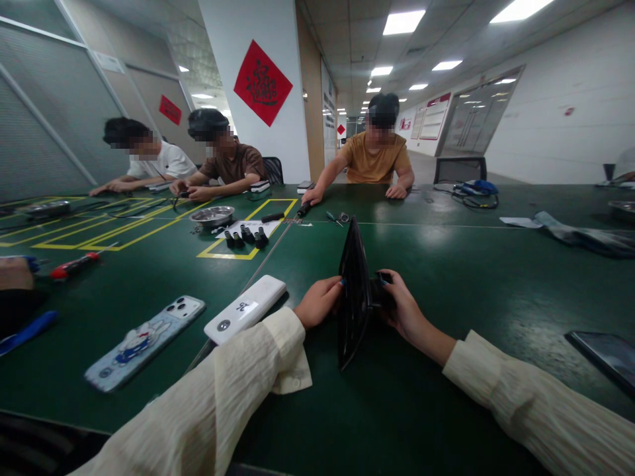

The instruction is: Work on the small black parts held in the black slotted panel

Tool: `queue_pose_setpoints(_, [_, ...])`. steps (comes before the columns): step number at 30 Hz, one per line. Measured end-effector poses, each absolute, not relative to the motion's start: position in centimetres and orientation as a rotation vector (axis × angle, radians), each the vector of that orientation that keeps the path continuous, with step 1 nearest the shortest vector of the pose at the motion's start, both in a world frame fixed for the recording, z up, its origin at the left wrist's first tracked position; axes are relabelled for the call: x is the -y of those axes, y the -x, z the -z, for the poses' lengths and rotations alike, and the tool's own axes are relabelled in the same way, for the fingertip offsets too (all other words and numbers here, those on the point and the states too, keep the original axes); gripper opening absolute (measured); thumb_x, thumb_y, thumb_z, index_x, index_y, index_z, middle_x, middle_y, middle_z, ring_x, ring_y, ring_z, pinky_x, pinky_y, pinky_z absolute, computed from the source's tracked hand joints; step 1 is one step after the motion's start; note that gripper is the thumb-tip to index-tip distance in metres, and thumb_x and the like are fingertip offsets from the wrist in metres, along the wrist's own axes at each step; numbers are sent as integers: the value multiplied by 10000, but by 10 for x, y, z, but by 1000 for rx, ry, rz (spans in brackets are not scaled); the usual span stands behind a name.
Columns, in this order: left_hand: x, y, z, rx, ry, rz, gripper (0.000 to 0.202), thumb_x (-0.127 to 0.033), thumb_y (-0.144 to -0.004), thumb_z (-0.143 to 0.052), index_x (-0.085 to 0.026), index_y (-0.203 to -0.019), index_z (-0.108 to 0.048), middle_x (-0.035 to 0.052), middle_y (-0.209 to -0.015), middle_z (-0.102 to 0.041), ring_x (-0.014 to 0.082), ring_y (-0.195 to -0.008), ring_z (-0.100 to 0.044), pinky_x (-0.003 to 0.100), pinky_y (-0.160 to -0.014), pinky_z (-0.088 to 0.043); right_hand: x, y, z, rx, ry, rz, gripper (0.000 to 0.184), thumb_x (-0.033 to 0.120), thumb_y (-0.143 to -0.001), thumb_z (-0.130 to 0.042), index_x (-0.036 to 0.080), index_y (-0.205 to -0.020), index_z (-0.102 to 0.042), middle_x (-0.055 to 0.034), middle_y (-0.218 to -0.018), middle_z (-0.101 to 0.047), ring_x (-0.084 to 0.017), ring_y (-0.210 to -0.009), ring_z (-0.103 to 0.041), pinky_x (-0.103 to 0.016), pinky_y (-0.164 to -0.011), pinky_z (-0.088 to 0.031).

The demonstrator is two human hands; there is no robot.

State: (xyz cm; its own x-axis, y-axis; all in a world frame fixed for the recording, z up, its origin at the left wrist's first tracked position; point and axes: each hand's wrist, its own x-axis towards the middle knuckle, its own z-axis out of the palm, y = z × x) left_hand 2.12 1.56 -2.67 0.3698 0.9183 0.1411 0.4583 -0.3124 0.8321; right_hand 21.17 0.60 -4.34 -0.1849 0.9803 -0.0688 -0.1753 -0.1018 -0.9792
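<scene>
One thin black rectangular panel [354, 304] is standing edge-on between the curled left hand [320, 302], pinching its rim, and right hand [404, 311], gripping its dark projection [381, 293].

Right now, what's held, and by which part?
A black panel, roughly upright: the right hand grips the dark piece jutting from its right side; the left hand touches its left face.

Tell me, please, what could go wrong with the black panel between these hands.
The panel is nearly upright between the left hand and the right hand, so it might tip if the grip slips. The power bank lies close to the left sleeve, which could nudge it.
</scene>
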Motion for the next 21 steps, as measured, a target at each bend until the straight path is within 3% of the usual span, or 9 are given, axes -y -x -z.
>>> queue_pose_setpoints(7, [-16,-22,28,-1209,-1904,-872,426,-409,-881,-250,-144,-753,-558,4,-561,-525,177,-694,-542,291,-730,-428,-7,-212,45,1159,1019,-1489,294,388,-780,-445,293,-1051,-384,47,-671,-512,-81,-383,-435,-162,-293,-244])
queue_pose_setpoints(21, [-14,-22,24,-1200,-1916,-830,374,-346,-870,-283,-135,-789,-581,-5,-532,-516,173,-652,-542,304,-761,-431,-7,-212,45,1141,1014,-1490,312,394,-766,-466,294,-1052,-390,44,-704,-509,-87,-425,-460,-155,-293,-253])
